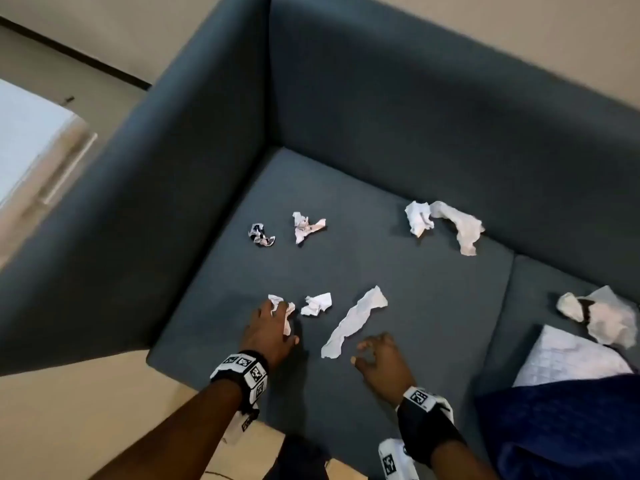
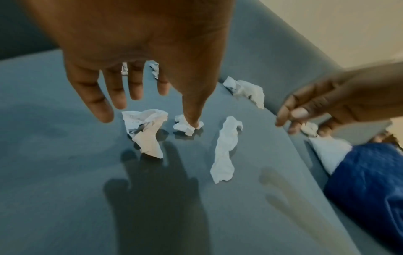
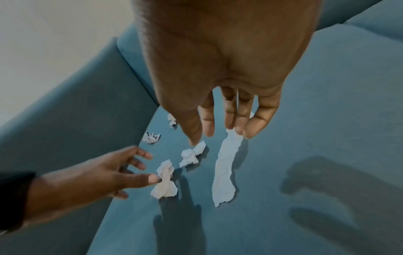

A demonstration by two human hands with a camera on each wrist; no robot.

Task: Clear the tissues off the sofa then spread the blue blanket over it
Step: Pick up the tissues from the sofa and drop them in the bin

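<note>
Grey-blue sofa [image 1: 398, 140] seat fills the head view: tissues [image 1: 356, 322] scattered from its back-left corner to its front edge, open cushion between them, blue blanket [image 1: 571, 427] bunched at the front right. Left hand [image 1: 268, 332] hovers over a crumpled tissue [image 1: 282, 306], fingers spread, gripping nothing. Left wrist view: fingers [image 2: 99, 105] splayed wide above the seat. Right wrist view: right hand [image 3: 220, 72] hangs over the long tissue, fingers loose, empty.
</note>
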